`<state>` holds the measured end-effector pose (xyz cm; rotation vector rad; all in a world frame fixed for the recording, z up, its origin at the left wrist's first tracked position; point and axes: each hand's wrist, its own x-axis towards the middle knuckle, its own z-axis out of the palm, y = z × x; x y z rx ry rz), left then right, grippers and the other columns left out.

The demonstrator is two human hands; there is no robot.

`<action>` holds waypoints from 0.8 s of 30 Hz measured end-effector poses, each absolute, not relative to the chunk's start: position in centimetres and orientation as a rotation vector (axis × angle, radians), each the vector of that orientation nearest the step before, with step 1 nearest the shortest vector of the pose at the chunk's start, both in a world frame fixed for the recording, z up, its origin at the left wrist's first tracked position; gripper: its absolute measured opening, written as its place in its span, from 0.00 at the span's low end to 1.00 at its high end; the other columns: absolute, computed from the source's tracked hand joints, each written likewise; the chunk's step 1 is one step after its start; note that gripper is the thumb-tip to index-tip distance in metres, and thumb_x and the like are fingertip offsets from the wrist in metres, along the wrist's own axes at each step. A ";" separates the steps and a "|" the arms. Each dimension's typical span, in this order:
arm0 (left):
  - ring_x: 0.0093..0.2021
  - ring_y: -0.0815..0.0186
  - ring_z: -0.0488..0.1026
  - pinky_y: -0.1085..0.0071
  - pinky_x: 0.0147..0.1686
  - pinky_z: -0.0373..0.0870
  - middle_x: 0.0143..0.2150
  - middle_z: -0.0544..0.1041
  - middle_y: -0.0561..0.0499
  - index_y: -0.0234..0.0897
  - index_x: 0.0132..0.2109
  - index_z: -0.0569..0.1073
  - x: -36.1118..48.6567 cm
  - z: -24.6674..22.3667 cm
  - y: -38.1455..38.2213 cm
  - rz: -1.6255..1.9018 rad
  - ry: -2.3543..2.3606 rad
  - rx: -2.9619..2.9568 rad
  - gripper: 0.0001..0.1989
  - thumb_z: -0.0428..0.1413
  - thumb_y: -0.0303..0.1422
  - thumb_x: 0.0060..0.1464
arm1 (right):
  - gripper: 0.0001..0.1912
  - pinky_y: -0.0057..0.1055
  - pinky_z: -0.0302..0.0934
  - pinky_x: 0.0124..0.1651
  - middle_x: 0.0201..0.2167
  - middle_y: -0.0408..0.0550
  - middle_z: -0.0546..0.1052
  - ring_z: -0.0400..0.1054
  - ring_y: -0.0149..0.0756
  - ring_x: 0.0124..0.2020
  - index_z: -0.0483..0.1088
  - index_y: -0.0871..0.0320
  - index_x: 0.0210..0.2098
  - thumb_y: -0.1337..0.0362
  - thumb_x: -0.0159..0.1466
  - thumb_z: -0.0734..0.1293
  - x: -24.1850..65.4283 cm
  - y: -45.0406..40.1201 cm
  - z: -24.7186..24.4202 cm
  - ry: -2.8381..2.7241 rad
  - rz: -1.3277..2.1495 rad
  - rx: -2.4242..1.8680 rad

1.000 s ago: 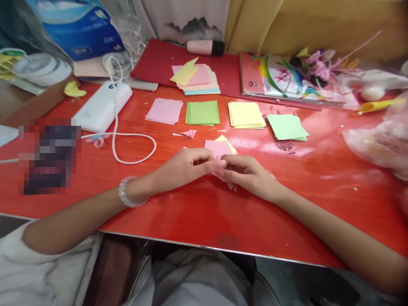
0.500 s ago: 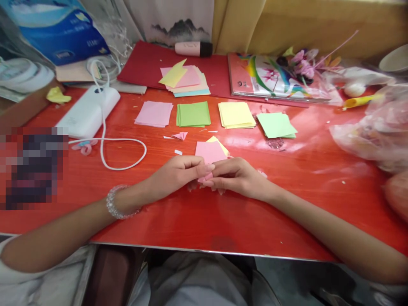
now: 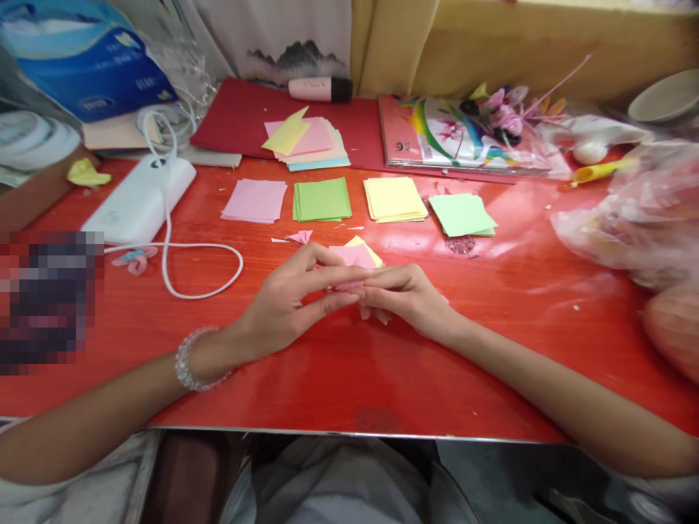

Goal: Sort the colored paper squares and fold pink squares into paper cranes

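Between the fingertips of both hands is a small folded pink paper (image 3: 347, 285), mostly covered by the fingers. My left hand (image 3: 298, 295), with a clear bead bracelet (image 3: 191, 360) at its wrist, pinches it from the left. My right hand (image 3: 407, 298) grips it from the right, and the fingertips of the two hands touch. Just beyond them a pink square sheet (image 3: 354, 255) lies over a yellow one (image 3: 369, 247). A small folded pink piece (image 3: 301, 236) rests on the red table (image 3: 328, 386) near my left hand.
Behind are stacks of pink (image 3: 254, 200), green (image 3: 322, 199), yellow (image 3: 395, 199) and light green squares (image 3: 462, 214). A white power bank (image 3: 142, 200) with a looped cable lies left. Plastic bags (image 3: 606, 218) sit at right, a booklet (image 3: 415, 135) at the back.
My left hand has shifted its grip, its fingers now straighter and laid over the pink paper, hiding more of it. The whole view has shifted slightly.
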<state>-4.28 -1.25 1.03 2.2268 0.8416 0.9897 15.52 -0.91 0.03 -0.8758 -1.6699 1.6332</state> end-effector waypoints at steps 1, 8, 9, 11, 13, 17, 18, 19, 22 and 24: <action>0.39 0.70 0.68 0.73 0.41 0.69 0.37 0.69 0.51 0.44 0.51 0.73 -4.3 1.0 -1.3 1.000 0.845 2.251 0.15 0.55 0.29 0.56 | 0.16 0.24 0.52 0.24 0.18 0.40 0.67 0.57 0.23 0.20 0.72 0.61 0.21 0.60 0.62 0.65 15.5 -0.9 0.0 -1.689 1.617 -0.872; 0.42 0.68 0.68 0.70 0.44 0.68 0.40 0.70 0.50 0.46 0.52 0.73 -4.4 1.0 -1.2 1.024 0.858 2.290 0.16 0.56 0.33 0.56 | 0.13 0.26 0.46 0.23 0.16 0.37 0.59 0.49 0.25 0.20 0.79 0.56 0.35 0.55 0.61 0.66 15.6 -1.3 -0.2 -1.693 1.570 -0.930; 0.41 0.68 0.67 0.70 0.44 0.68 0.40 0.70 0.50 0.46 0.51 0.73 -4.4 1.0 -1.1 1.029 0.847 2.286 0.16 0.56 0.34 0.55 | 0.12 0.26 0.45 0.23 0.16 0.38 0.59 0.49 0.25 0.20 0.79 0.55 0.35 0.55 0.60 0.66 15.6 -1.3 -0.2 -1.700 1.568 -0.923; 0.40 0.69 0.68 0.71 0.42 0.68 0.38 0.70 0.50 0.46 0.50 0.74 -4.4 1.0 -1.1 1.040 0.819 2.276 0.15 0.56 0.33 0.56 | 0.12 0.27 0.45 0.23 0.16 0.38 0.59 0.49 0.25 0.20 0.79 0.55 0.30 0.56 0.60 0.66 15.6 -1.3 -0.3 -1.712 1.565 -0.897; 0.38 0.69 0.68 0.72 0.39 0.68 0.37 0.70 0.50 0.46 0.50 0.74 -4.4 1.0 -1.1 1.067 0.794 2.272 0.14 0.56 0.32 0.56 | 0.14 0.27 0.44 0.23 0.15 0.38 0.57 0.48 0.25 0.20 0.77 0.57 0.25 0.57 0.61 0.66 15.6 -1.3 -0.4 -1.727 1.565 -0.857; 0.35 0.69 0.68 0.71 0.35 0.68 0.34 0.73 0.51 0.47 0.47 0.76 -4.4 1.2 -1.2 1.122 0.796 2.278 0.11 0.56 0.33 0.56 | 0.14 0.27 0.43 0.23 0.16 0.37 0.56 0.48 0.24 0.20 0.76 0.58 0.27 0.58 0.63 0.64 15.7 -1.3 -0.4 -1.779 1.568 -0.793; 0.35 0.69 0.68 0.71 0.35 0.68 0.34 0.73 0.51 0.47 0.46 0.76 -4.4 1.2 -1.2 1.123 0.807 2.283 0.11 0.56 0.33 0.56 | 0.14 0.27 0.43 0.23 0.16 0.37 0.56 0.48 0.24 0.20 0.75 0.59 0.27 0.59 0.64 0.63 15.7 -1.3 -0.4 -1.792 1.568 -0.783; 0.35 0.69 0.68 0.71 0.34 0.67 0.33 0.73 0.51 0.48 0.45 0.77 -4.5 1.2 -1.2 1.122 0.815 2.287 0.10 0.56 0.33 0.56 | 0.15 0.27 0.43 0.23 0.16 0.37 0.56 0.47 0.24 0.20 0.74 0.59 0.26 0.59 0.64 0.63 15.7 -1.3 -0.4 -1.806 1.567 -0.775; 0.35 0.69 0.68 0.71 0.34 0.67 0.33 0.74 0.51 0.47 0.45 0.77 -4.5 1.3 -1.3 1.139 0.814 2.298 0.10 0.56 0.31 0.56 | 0.16 0.27 0.43 0.23 0.16 0.37 0.56 0.48 0.23 0.20 0.72 0.60 0.22 0.61 0.64 0.63 15.7 -1.4 -0.3 -1.823 1.537 -0.751; 0.34 0.69 0.68 0.72 0.34 0.67 0.34 0.74 0.51 0.46 0.45 0.77 -4.4 1.3 -1.3 1.147 0.813 2.299 0.11 0.56 0.30 0.56 | 0.14 0.26 0.45 0.23 0.16 0.37 0.57 0.49 0.23 0.20 0.73 0.59 0.24 0.63 0.64 0.63 15.6 -1.4 -0.2 -1.827 1.482 -0.752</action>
